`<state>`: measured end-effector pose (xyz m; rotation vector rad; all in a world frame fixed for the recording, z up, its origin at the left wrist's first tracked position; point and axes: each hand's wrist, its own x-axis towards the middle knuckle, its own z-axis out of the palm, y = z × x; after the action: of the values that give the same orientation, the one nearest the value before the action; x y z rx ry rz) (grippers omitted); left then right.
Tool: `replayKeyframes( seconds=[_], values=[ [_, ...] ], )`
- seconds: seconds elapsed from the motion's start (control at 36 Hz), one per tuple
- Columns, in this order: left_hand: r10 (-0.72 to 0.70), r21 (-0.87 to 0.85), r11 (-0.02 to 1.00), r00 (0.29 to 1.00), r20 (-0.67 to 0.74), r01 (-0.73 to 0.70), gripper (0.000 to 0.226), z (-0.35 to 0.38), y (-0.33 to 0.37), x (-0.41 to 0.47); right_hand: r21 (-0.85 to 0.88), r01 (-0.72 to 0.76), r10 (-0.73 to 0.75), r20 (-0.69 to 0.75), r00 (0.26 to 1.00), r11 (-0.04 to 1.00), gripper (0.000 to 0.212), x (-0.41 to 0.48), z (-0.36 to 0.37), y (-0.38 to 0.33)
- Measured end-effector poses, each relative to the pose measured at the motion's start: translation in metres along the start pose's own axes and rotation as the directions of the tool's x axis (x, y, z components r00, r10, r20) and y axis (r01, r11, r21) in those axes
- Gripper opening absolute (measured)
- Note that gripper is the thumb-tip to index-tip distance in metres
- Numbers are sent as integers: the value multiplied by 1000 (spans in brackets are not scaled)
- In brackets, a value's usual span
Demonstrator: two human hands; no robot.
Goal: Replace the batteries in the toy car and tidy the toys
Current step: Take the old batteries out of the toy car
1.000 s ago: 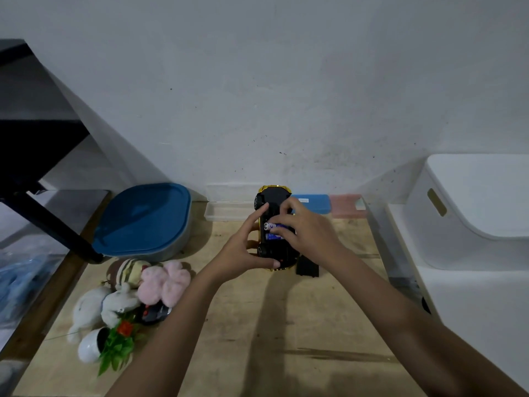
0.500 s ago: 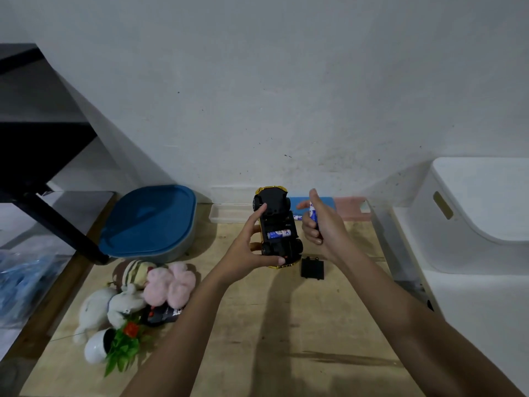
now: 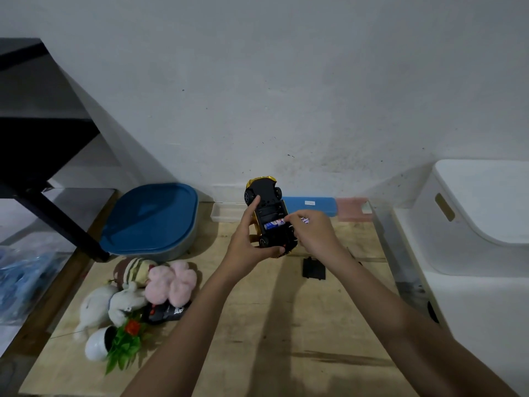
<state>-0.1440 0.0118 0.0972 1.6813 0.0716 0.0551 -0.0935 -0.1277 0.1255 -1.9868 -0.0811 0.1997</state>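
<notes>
Nearest, left of the grip: white pot with artificial plant and plush toys are heaped on the wooden table, not yet tidied

Battery cover is off the car and lies on the table just below the right hand

Toy car is held underside up, clear of the table, by the left hand, thumb and fingers curled round its body

Compartment is open; one seated battery is seen in it

A second battery is pinched in the right hand at the compartment's right edge; insertion or removal cannot be told

Judged: swap is mid-way. Left: cells seated, cover refitted, toys stowed, perhaps in the blue-lidded container far left of the grip or the white storage bin far right
</notes>
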Motion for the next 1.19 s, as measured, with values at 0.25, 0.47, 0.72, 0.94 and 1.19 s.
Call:
replayKeyframes(
  seconds=[0.25,0.47,0.72,0.94,1.19],
  values=[
    [14,8,1000,1000,-1,-14,102,0,0,-4,198,-206,193,83,978,958,24,-1,2,1],
    [27,17,999,999,22,-27,104,-2,1,-4,273,-213,195,90,977,938,21,1,0,7],
    [25,6,1000,999,37,-26,106,-7,-2,2,271,-112,94,76,993,956,19,4,-4,9],
    [23,25,999,996,85,-25,106,-8,0,7,30,159,-162,104,981,987,5,3,-15,14],
    [-95,71,994,971,220,81,107,-14,9,11,-277,312,-254,227,940,909,13,14,-28,12]
  ],
)
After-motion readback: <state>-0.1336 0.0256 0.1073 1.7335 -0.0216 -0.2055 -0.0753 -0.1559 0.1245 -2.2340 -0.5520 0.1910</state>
